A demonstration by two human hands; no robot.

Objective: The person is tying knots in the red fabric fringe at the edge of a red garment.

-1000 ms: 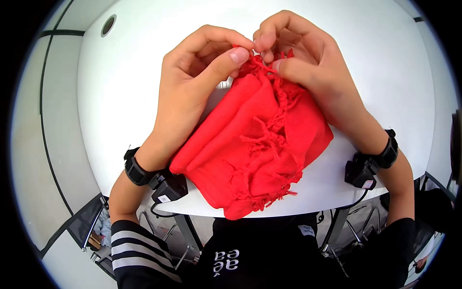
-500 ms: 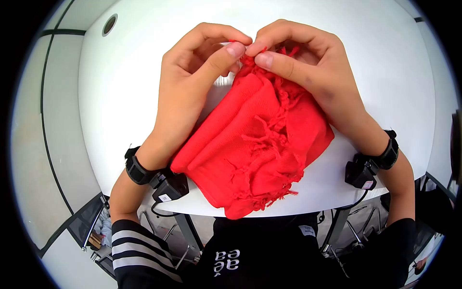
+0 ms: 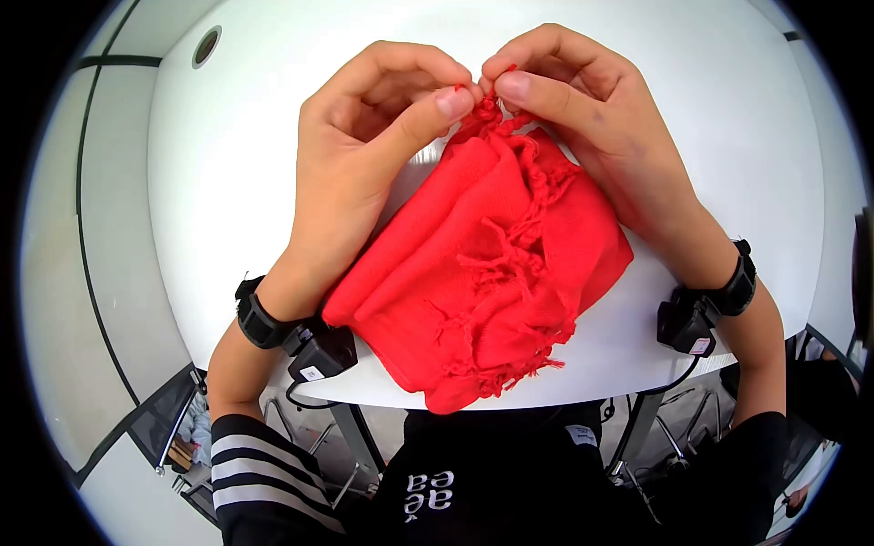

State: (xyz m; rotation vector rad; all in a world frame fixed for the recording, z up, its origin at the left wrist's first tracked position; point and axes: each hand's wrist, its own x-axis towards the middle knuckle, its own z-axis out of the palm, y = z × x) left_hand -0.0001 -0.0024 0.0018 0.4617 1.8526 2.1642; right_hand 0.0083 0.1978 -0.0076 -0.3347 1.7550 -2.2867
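Observation:
A red fringed scarf [image 3: 428,246] lies bunched on the white table, its twisted tassels running down the right side and along the lower edge. At its top end, my left hand [image 3: 373,118] pinches a fringe strand between thumb and forefinger, and a red tip pokes out above the thumb. Close beside it, my right hand [image 3: 592,109] pinches another strand of the same fringe, with a bit of red showing over the thumb. The fingertips of both hands nearly meet above a knotted part of the fringe. The other fingers are curled behind and partly hidden.
The white table [image 3: 246,173] has a round grommet [image 3: 207,47] at the far left. Black wrist straps carry small black boxes, the left box [image 3: 323,355] and the right box [image 3: 685,325], with cables hanging over the front edge. A partition [image 3: 109,218] stands along the left.
My right hand has moved slightly up and to the right, drawing its strand upward. My left hand has shifted only a little. The body of the scarf lies as before.

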